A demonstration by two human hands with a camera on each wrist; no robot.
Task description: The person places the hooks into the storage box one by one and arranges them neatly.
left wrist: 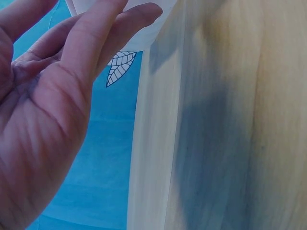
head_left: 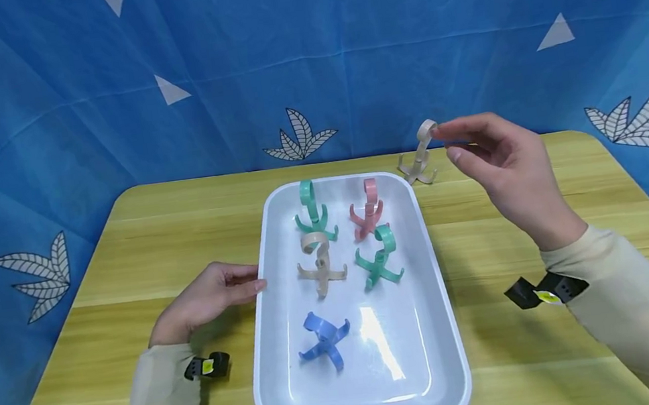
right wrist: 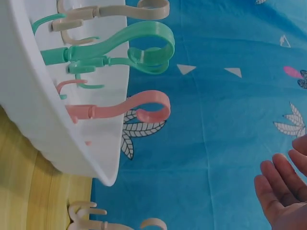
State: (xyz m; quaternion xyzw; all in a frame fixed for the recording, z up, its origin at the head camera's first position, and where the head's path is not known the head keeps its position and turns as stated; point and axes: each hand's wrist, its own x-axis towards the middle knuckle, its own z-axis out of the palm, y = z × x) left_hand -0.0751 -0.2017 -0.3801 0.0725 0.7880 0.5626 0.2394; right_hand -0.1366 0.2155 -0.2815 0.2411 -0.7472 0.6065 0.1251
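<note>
My left hand (head_left: 211,297) holds the left rim of a white tray (head_left: 261,359), thumb over the rim and fingers along the outer wall. In the left wrist view those fingers (left wrist: 81,45) lie against the tray's pale side. Behind the tray's back right corner, a beige claw hook hanger (head_left: 417,167) stands upright on the table. My right hand (head_left: 509,170) is raised beside its ring top, fingers loosely extended. The right wrist view shows a gap between this hand (right wrist: 283,191) and the beige hanger (right wrist: 110,225), with nothing held.
Inside the tray stand two green hangers (head_left: 310,211) (head_left: 381,266), a pink one (head_left: 368,214) and another beige one (head_left: 322,270). A blue hanger (head_left: 324,341) sits nearer the front. The wooden table (head_left: 142,252) ends at a blue patterned cloth (head_left: 347,91).
</note>
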